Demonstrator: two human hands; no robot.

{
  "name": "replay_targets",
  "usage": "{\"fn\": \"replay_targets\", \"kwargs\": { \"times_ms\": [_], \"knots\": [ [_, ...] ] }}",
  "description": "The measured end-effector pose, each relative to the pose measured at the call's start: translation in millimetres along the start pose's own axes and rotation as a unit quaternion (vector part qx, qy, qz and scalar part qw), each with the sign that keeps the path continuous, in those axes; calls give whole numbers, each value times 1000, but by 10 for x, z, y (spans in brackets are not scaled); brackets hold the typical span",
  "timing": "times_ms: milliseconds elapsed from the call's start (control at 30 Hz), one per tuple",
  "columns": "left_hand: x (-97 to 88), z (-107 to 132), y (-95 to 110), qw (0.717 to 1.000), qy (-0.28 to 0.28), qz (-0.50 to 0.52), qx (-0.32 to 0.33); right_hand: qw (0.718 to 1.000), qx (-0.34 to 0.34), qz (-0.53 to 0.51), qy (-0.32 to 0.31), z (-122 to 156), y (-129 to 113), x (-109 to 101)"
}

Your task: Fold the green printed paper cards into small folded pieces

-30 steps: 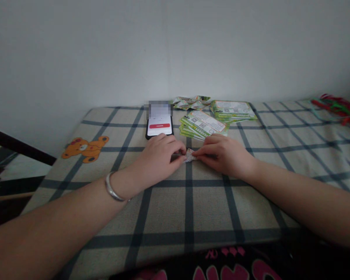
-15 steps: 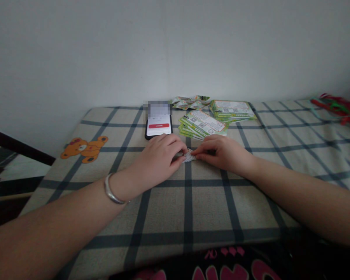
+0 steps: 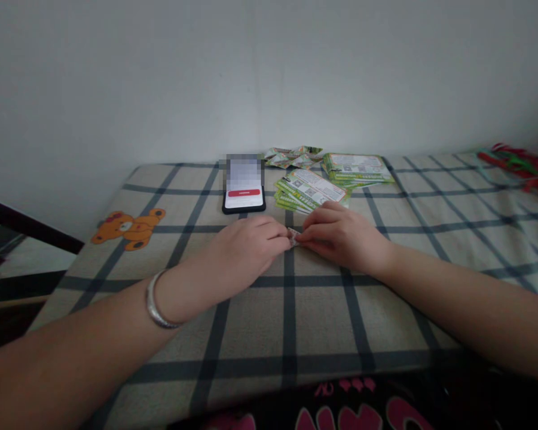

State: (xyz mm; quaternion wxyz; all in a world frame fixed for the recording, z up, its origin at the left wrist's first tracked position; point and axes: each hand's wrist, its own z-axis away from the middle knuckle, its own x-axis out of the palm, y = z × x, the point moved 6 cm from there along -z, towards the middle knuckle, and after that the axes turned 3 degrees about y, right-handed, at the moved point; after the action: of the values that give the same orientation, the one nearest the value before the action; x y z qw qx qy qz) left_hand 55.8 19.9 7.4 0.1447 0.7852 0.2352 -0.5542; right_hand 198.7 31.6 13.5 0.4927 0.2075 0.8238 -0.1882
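Note:
Between my fingertips, just above the checked tablecloth [image 3: 260, 322], is a small piece of folded printed paper [image 3: 294, 237], mostly covered by the fingers. My left hand [image 3: 255, 245], with a silver bangle on its wrist, pinches the paper's left side. From the other side my right hand [image 3: 341, 236] grips it with thumb and fingers closed. Beyond the right hand lies a fanned stack of green and white leaflets [image 3: 314, 190]. A phone [image 3: 244, 202] with a lit screen rests flat beyond the left hand.
Several folded paper pieces [image 3: 293, 157] sit against the wall, beside a second leaflet stack [image 3: 358, 167]. An orange bear picture [image 3: 130, 229] is on the cloth at left. Red and green tangled material [image 3: 524, 167] lies far right. A dark bar [image 3: 31, 224] stands left of the table.
My left hand has turned and its fingers have closed further over the paper, so less of it shows. The right hand's fingers have shifted slightly. The phone and leaflets stay put.

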Motion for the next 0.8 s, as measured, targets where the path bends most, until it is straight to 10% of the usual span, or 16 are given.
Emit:
{"fn": "replay_targets", "kwargs": {
  "times_ms": [800],
  "knots": [
    [-127,-2,34,996,-66,-38,53,990,-78,85,-78,-3,-165,6]
  ]
}}
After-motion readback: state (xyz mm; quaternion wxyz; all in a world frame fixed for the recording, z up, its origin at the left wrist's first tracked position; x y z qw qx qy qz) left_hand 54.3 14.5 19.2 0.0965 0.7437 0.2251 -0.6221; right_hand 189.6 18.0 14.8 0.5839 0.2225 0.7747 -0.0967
